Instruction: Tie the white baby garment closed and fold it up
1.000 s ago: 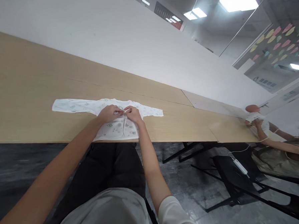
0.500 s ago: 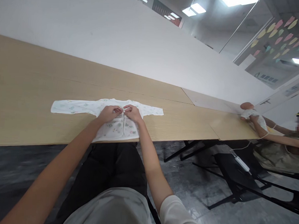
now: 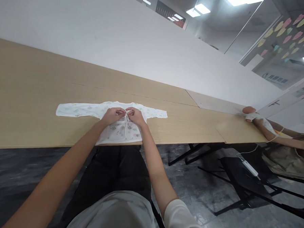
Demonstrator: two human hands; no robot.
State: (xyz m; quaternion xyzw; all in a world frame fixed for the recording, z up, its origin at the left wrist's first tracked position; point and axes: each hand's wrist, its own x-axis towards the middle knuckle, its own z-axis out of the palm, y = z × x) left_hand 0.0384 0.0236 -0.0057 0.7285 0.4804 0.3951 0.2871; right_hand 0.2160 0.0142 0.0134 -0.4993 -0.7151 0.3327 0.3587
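A white long-sleeved baby shirt (image 3: 116, 131) with a small pale print lies front up, its sleeves spread out to both sides. My left hand (image 3: 113, 115) rests over the upper front of the shirt, fingers pinched on a thin white tie string (image 3: 126, 127). Close beside it, almost touching, my right hand (image 3: 136, 116) also pinches the string near the middle of the chest. Loose string hangs from between the fingertips down the front. The fingertips partly hide where the string crosses.
The shirt lies on a long wooden table (image 3: 36, 87), its hem near the front edge. A white partition (image 3: 94, 46) stands behind. At the far right a person (image 3: 287, 155) handles a doll (image 3: 249, 110). Black folding chairs (image 3: 242, 176) stand right, one holding a white power strip (image 3: 250, 168).
The string now hangs in a more visible loop below my fingers. Both hands stay at the chest of the shirt. The view has shifted slightly.
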